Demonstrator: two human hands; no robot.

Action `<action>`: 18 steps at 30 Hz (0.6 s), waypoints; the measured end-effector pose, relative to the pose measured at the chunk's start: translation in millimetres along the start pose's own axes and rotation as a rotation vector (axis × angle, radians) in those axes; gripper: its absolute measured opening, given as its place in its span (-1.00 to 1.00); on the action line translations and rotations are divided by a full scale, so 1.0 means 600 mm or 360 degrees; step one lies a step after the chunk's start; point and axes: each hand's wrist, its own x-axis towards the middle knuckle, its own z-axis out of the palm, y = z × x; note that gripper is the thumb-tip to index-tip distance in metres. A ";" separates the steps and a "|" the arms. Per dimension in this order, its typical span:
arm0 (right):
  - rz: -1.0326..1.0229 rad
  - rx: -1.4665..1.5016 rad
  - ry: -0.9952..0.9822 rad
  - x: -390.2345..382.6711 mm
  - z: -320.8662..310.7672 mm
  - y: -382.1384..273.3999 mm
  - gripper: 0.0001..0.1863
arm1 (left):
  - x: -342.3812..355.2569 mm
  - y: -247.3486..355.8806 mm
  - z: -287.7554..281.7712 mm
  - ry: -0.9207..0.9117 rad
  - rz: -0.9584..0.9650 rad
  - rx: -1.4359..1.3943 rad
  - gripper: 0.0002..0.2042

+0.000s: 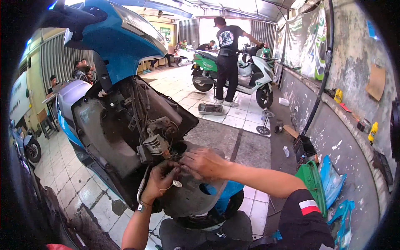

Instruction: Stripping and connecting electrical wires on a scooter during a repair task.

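Note:
A blue scooter (112, 58) stands before me with its front opened up, baring dusty dark inner panels (100, 125) and a bundle of wires (137, 100). Low in that opening sits a finned metal part (156, 143), with an orange-brown piece at its lower end. Just below it my two hands meet. My left hand (160, 179) is closed in a pinch, and my right hand (204, 163) is closed with its fingertips close to the left's. Whatever they hold is too small and covered to name. A small white piece (177, 183) hangs by the left fingers.
Beyond, a person (227, 54) stands at a green and white scooter (250, 75). A tray (211, 109) and a round-based metal part (263, 125) lie on the floor. Along the right wall are a green toolbox (310, 187), blue panels (332, 179) and a yellow bottle (373, 132).

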 end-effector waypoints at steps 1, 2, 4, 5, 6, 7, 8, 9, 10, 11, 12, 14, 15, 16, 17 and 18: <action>0.0254 0.0202 -0.0095 0.001 -0.001 -0.011 -0.83 | -0.004 -0.001 0.000 0.0001 0.0007 -0.0017 -0.84; 0.0255 0.0191 -0.0108 0.005 -0.003 -0.018 -0.83 | -0.007 -0.002 -0.002 0.0024 0.0105 0.0123 -0.85; 0.0504 0.0493 -0.0080 0.007 0.004 -0.027 -0.78 | -0.007 -0.012 0.002 0.0039 0.0172 0.0262 -0.85; 0.0612 0.0605 -0.0135 0.005 0.002 -0.022 -0.72 | -0.001 -0.016 0.009 0.0063 0.0161 0.0265 -0.85; 0.0623 0.0604 -0.0132 0.001 0.005 -0.018 -0.72 | 0.002 -0.016 0.012 0.0081 0.0163 0.0275 -0.85; 0.0699 0.0634 -0.0128 -0.005 0.011 -0.011 -0.73 | 0.003 -0.014 0.017 0.0069 0.0163 0.0274 -0.85; 0.0777 0.0662 -0.0124 -0.010 0.014 -0.006 -0.72 | 0.004 -0.010 0.022 0.0106 0.0244 0.0328 -0.86; 0.0898 0.0733 -0.0205 -0.004 0.011 -0.005 -0.72 | 0.006 -0.006 0.026 0.0147 0.0329 0.0381 -0.87; 0.0906 0.0725 -0.0203 -0.001 0.014 -0.005 -0.72 | 0.006 -0.006 0.026 0.0140 0.0336 0.0376 -0.87; 0.0978 0.0796 -0.0275 0.002 0.018 -0.005 -0.73 | 0.003 -0.008 0.024 0.0154 0.0383 0.0437 -0.87; 0.1039 0.0860 -0.0348 0.006 0.018 -0.003 -0.72 | 0.002 -0.009 0.022 0.0180 0.0436 0.0499 -0.87; 0.1061 0.0885 -0.0305 0.007 0.014 -0.006 -0.67 | -0.002 -0.018 0.024 0.0200 0.0493 0.0533 -0.88; 0.1083 0.0942 -0.0325 0.011 0.009 -0.009 -0.67 | -0.002 -0.022 0.024 0.0220 0.0539 0.0576 -0.89; 0.1104 0.0999 -0.0349 0.016 0.003 -0.009 -0.66 | -0.001 -0.022 0.022 0.0239 0.0552 0.0560 -0.89; 0.1061 0.1094 -0.0338 0.017 -0.007 -0.008 -0.65 | -0.002 -0.022 0.019 0.0241 0.0533 0.0525 -0.89; 0.1060 0.1070 -0.0367 0.015 -0.014 -0.009 -0.65 | -0.004 -0.021 0.023 0.0240 0.0507 0.0478 -0.88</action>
